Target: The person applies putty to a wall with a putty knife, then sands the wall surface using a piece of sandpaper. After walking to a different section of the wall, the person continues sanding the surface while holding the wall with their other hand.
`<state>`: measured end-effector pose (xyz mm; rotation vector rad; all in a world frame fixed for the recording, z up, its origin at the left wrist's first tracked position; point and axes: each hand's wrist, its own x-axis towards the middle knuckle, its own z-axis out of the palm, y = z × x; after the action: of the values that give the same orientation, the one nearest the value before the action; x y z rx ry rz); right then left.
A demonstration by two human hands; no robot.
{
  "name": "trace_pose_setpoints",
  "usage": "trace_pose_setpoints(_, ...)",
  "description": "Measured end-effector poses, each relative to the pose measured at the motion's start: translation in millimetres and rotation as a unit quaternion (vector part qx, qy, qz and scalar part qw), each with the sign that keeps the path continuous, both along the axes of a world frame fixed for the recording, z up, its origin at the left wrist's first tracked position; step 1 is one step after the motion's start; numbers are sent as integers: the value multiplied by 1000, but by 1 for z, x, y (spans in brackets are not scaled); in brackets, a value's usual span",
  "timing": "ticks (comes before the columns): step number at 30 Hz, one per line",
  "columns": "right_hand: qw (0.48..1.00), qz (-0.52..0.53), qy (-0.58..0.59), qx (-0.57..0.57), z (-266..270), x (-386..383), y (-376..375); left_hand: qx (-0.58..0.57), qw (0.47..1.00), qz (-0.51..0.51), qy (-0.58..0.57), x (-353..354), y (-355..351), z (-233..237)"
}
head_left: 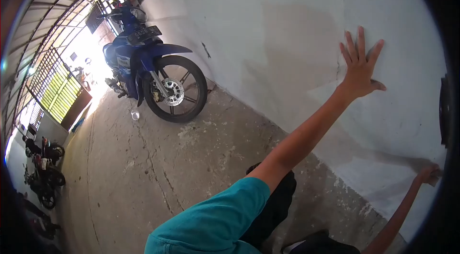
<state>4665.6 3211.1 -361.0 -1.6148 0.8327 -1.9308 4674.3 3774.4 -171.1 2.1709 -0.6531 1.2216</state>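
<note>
Your left hand (358, 79) contacts the wall (230, 29), fingers spread; finger state on your right hand (428, 174) cannot be determined. An apparent cup (135, 115) sits on open floor (115, 172) near the motorcycle (139, 60).

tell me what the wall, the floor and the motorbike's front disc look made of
Wall: likely painted plaster, matt white, with scuffs and hairline cracks.
Floor: probably bare concrete, rough grey, cracked and speckled.
Front disc: seems metal, steel perhaps, bright silver with drilled holes.
</note>
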Motion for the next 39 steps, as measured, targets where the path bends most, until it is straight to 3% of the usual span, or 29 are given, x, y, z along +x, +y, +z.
trace_pose_setpoints(14, 998, 26, 54, 12, -11, 1, -24, 24, 1000, 8, -9, 6, -1, 0)
trace_pose_setpoints(20, 989, -64, 120, -53, -2, 6, -2, 58, 998, 37, 6, 11, 1, 3)
trace_pose_setpoints(21, 912, -237, 316, -106, -4, 8, 12, 60, 997, 33, -19, 20, 3, -2)
trace_pose_setpoints(22, 759, -400, 500, -118, 10, 0, 46, 85, 994, 50, -49, 34, 8, -8)
trace_pose_setpoints(23, 627, -478, 607, -98, 29, -10, 88, 140, 976, 114, -123, 49, 11, -14)
trace_pose_setpoints(24, 645, -423, 626, -115, 47, -32, 129, 103, 988, 29, -109, 64, 17, -26)
trace_pose_setpoints(25, 678, -377, 624, -94, 71, -50, 161, 190, 956, 113, -191, 76, 21, -27)
trace_pose_setpoints(26, 928, -166, 333, -18, 61, -43, 158, 180, 955, 74, -222, 76, 22, -24)
trace_pose_setpoints(27, 995, 59, -64, -52, 53, -39, 155, 158, 980, 80, -92, 53, 17, -13)
trace_pose_setpoints(28, 996, 41, -8, -79, 54, -48, 160, 101, 988, 106, -46, 36, 5, -5)
trace_pose_setpoints(31, 998, 30, -15, 50, 70, -68, 189, 92, 987, 128, 20, 8, -3, 5)
trace_pose_setpoints(32, 999, 17, -24, 44, 77, -71, 186, 85, 990, 116, 10, 4, -7, 6)
trace_pose_setpoints(34, 964, 50, -25, 261, 86, -73, 182, 81, 989, 121, 26, 0, -7, 9)
trace_pose_setpoints(35, 958, 41, -34, 283, 90, -65, 175, 82, 989, 122, 29, 4, -9, 8)
trace_pose_setpoints(39, 979, 59, -28, 192, 108, -73, 172, 71, 991, 110, 39, -4, -11, 11)
